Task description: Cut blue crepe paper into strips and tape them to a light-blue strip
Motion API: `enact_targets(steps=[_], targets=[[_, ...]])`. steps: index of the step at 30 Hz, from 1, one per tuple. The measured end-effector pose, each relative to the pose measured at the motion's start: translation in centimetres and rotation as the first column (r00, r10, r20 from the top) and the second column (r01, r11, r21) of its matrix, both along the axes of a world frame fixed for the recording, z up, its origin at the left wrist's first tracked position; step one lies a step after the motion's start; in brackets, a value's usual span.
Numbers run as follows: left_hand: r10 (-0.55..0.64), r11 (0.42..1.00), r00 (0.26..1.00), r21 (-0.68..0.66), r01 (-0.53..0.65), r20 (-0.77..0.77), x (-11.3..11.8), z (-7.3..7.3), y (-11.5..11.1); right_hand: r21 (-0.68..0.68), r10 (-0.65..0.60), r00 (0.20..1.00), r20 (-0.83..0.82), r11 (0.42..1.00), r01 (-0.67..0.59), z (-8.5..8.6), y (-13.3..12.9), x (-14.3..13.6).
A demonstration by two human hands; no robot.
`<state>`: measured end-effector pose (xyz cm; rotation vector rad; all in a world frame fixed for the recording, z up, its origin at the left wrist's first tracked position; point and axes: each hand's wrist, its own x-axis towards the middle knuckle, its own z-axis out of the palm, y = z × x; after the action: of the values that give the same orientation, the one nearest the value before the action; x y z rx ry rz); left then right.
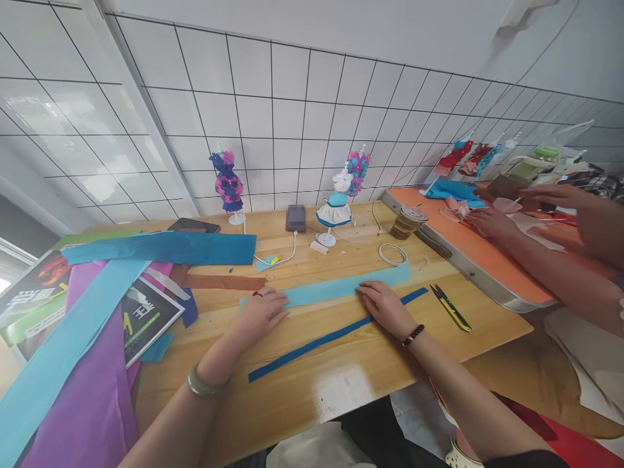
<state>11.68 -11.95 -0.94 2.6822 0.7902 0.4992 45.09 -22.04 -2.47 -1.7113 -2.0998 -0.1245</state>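
A light-blue strip of thin crepe-like material (326, 288) lies flat across the wooden table. My left hand (257, 313) rests on its left end, fingers stretched out to the right. Farther right, my right hand (385, 307) lies with its fingertips on the strip's lower edge, the fingers loosely extended. Neither hand grips anything that I can see. Nearer to me runs a narrow dark-blue strip (312, 344), its right part passing under my right hand. Yellow-and-black thread snips (451, 308) lie to the right of that hand.
Blue and purple sheets (97, 338) pile up at left. Behind the strip stand two small dressed figures (227, 185) (334, 208), a power bank (296, 219) and a drink cup (408, 222). Another person's hands (502, 224) work at the orange table (492, 273) at right.
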Motion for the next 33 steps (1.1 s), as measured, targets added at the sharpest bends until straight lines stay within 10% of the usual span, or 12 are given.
enact_targets(steps=[17, 23, 33], targets=[[0.001, 0.972, 0.994, 0.235, 0.024, -0.105, 0.2, 0.1, -0.3, -0.014, -0.169, 0.985, -0.021, 0.986, 0.169, -0.6, 1.2, 2.8], [-0.072, 0.99, 0.979, 0.108, 0.093, -0.19, 0.5, -0.2, -0.5, -0.085, -0.227, 0.972, -0.058, 0.971, 0.222, 0.0, 1.5, 3.6], [-0.068, 0.993, 0.982, 0.082, 0.083, -0.176, 0.5, -0.2, -0.6, -0.09, -0.563, 0.824, -0.066, 0.826, 0.557, 1.5, 6.6, 9.6]])
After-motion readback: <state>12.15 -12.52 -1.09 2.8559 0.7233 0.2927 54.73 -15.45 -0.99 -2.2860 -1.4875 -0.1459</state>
